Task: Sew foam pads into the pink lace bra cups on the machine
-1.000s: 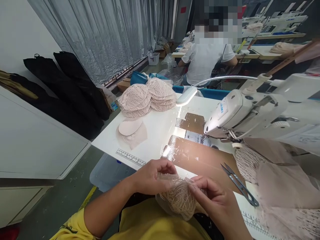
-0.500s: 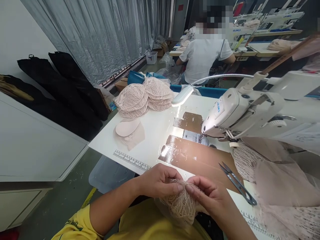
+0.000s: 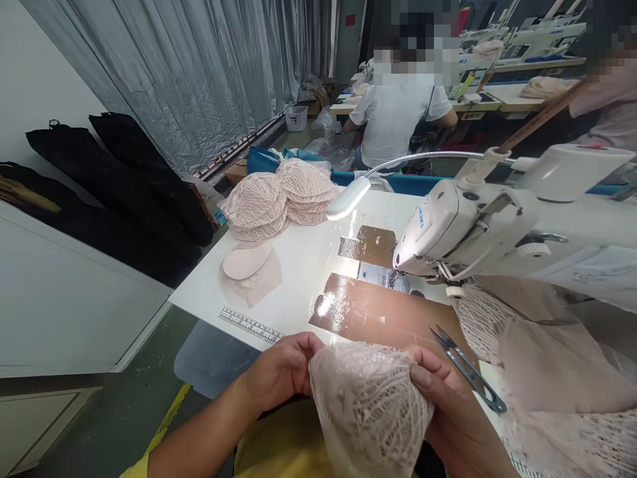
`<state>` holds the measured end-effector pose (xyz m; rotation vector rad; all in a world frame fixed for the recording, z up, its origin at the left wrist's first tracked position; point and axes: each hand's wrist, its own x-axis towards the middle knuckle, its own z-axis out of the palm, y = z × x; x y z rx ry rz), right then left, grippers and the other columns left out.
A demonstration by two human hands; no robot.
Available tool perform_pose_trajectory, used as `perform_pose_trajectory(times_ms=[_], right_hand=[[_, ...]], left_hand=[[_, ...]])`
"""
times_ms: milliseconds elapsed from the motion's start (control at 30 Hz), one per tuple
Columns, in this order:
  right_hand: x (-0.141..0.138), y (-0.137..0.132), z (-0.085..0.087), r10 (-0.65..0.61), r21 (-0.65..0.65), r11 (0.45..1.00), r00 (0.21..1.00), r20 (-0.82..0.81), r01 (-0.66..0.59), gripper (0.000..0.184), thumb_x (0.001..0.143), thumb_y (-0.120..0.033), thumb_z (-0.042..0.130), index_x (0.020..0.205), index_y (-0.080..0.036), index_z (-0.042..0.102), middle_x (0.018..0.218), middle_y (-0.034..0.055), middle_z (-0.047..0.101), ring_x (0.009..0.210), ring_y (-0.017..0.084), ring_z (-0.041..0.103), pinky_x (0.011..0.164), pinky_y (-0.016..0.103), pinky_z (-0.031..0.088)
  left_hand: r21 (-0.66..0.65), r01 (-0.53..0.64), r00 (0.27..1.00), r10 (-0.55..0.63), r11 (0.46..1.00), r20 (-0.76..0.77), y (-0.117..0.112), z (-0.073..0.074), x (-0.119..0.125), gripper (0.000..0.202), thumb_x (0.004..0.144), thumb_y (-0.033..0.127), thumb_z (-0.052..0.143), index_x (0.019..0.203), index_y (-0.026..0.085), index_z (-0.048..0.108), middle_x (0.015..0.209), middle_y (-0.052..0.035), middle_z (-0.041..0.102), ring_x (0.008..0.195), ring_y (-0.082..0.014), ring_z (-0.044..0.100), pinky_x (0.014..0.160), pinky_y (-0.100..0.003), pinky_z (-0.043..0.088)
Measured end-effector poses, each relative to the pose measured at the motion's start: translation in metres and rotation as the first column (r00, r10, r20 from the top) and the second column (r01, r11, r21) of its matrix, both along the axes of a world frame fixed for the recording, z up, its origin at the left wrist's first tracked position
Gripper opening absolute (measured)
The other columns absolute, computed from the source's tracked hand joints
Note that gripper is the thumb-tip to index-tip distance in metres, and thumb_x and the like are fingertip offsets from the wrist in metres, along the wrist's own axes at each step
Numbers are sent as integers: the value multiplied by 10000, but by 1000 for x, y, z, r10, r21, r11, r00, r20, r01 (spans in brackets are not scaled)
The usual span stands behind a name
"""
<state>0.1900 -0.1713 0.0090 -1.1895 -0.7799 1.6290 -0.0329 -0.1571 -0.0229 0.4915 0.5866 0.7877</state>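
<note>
Both grips are pinched on one lace cup [image 3: 368, 405]. In the head view, the left hand [image 3: 281, 372] closes its fingers on the cup's left edge, and the right hand [image 3: 448, 405] clamps the right edge with the thumb lying on top of the lace. The cup is domed, with its rounded side toward the camera. It is held between the two hands at the near edge of the bench [image 3: 308, 259], above the person's lap.

Just right of the right hand, thread snips [image 3: 468, 372] lie on the bench by a brown taped patch, tips pointing away and to the left. Farther right, the sewing machine [image 3: 472, 226] stands with its head over the needle plate, and a gooseneck lamp [image 3: 348, 198] hangs above the bench.

A stack of lace cups [image 3: 279, 196] sits at the far left corner. A foam pad [image 3: 246, 261] lies nearer, on a beige fabric piece. Loose lace and fabric [image 3: 542, 358] are heaped to the right, below the machine. Beyond the bench, a person in a white shirt [image 3: 398, 116] sits with their back turned.
</note>
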Motion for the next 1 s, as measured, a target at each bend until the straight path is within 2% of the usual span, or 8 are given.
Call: perform_pose_trajectory(times_ms=[100, 167, 300, 400, 567, 800, 900, 1000], right_hand=[[-6, -1, 5, -48, -105, 994, 994, -95, 38, 357, 614, -460, 798, 612, -183, 573, 507, -33, 517, 446, 84, 420, 445, 196, 336], [-11, -3, 7, -51, -126, 991, 991, -123, 36, 359, 591, -438, 823, 604, -172, 581, 501, -34, 522, 446, 70, 415, 445, 179, 322], [-9, -6, 11, -49, -178, 984, 987, -151, 22, 358, 570, -443, 825, 638, -188, 583, 517, -17, 552, 445, 110, 466, 440, 220, 379], [-2, -7, 10, -38, -162, 987, 984, -176, 9, 335, 588, -420, 821, 634, -188, 583, 553, -8, 568, 494, 131, 508, 483, 239, 422], [2, -6, 8, -75, -189, 982, 945, -317, 14, 280, 611, -358, 824, 646, -175, 615, 586, -9, 573, 538, 121, 522, 535, 231, 432], [-3, -3, 4, -104, -190, 981, 925, -365, 35, 261, 627, -342, 817, 644, -163, 629, 602, -9, 574, 537, 94, 497, 537, 205, 391], [-1, 0, 3, -118, -175, 983, 926, -359, 57, 260, 633, -347, 812, 637, -167, 625, 597, -11, 563, 552, 93, 482, 539, 201, 385], [5, 3, 2, -121, -140, 987, 938, -324, 79, 263, 635, -359, 808, 643, -173, 623, 597, -15, 546, 571, 96, 469, 560, 206, 391]], left_hand=[[106, 80, 996, -76, 991, -44, -3, 16, 10, 570, 703, 392, 761, 1211, 208, 579, 1199, -106, 578, 1070, -239, 572, 838, -323, 486], [149, 132, 991, -127, 980, -43, -8, 21, 22, 664, 676, 299, 794, 1279, 217, 528, 1226, -113, 568, 1125, -247, 548, 881, -313, 455], [75, 130, 991, -132, 989, 12, -16, 13, 46, 400, 614, 147, 746, 1006, 114, 674, 868, -90, 682, 823, -211, 640, 752, -286, 465], [22, 73, 997, -73, 997, -19, -18, 5, 52, 224, 573, 72, 650, 788, 75, 713, 765, -91, 692, 736, -207, 640, 718, -288, 465], [-75, 23, 995, -16, 997, 95, -14, 6, 50, 344, 568, 54, 552, 866, 67, 723, 804, -108, 707, 760, -220, 650, 737, -303, 467], [-90, -78, 989, 88, 993, 120, -12, 14, 52, 258, 682, 94, 613, 923, 66, 703, 782, -100, 693, 744, -204, 646, 756, -304, 469], [-117, -140, 980, 154, 983, 124, -9, 10, 43, 162, 663, 125, 662, 823, 106, 681, 697, -50, 654, 649, -158, 612, 670, -263, 467], [-90, -255, 965, 260, 963, 39, 1, 3, 21, 72, 675, 102, 653, 695, 148, 601, 558, 41, 524, 469, -58, 463, 523, -175, 384]])
